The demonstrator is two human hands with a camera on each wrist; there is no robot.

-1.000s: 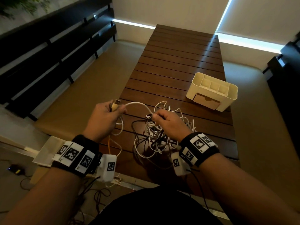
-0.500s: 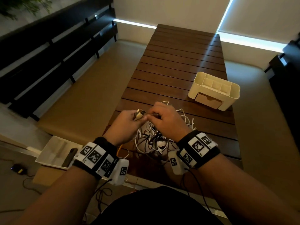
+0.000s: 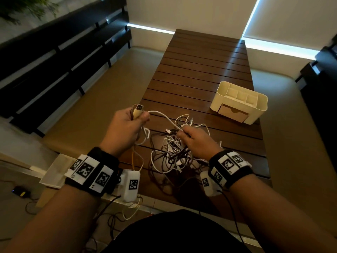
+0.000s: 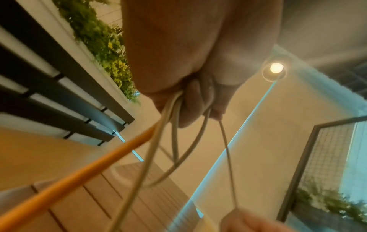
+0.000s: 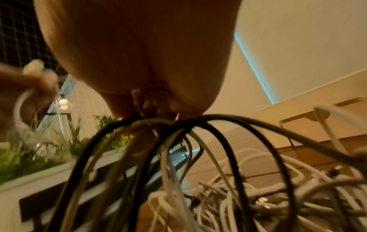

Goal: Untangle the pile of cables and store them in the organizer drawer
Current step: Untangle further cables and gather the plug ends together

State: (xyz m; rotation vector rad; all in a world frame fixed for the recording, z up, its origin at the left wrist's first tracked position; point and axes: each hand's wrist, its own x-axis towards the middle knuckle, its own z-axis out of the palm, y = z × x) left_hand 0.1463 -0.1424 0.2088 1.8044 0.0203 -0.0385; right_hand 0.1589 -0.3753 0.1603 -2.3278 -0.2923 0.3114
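White cable: the white cable (image 3: 160, 115) runs taut-ish from the left fist down and rightward to the right fist, its long axis slanting from upper left to lower right above the desk (image 3: 200, 70).
USB plug: the USB plug (image 3: 138, 109) stands out of the top of the left fist, its open metal mouth pointing up and away from the person.
Change: half a second ago the two hands met over the pile; now they are drawn apart, so a fresh length of white cable spans the gap. Judged, one more stretch is being paid out of the knot.
Left hand: the left hand (image 3: 125, 128) grips the plug end together with gathered loops of white and orange cable (image 4: 83, 169); fingers curled closed round them.
Right hand: the right hand (image 3: 196, 141) holds a bunch of black and white strands at the top of the pile, fingers curled round them.
Cable pile: the cable pile (image 3: 173, 154) lies on the near end of the desk, between and below the hands, not yet untangled.
Organizer: the organizer (image 3: 238, 103) sits further back on the right, well apart from the pile; its drawer (image 3: 233, 112) looks closed, with no cable in view inside.
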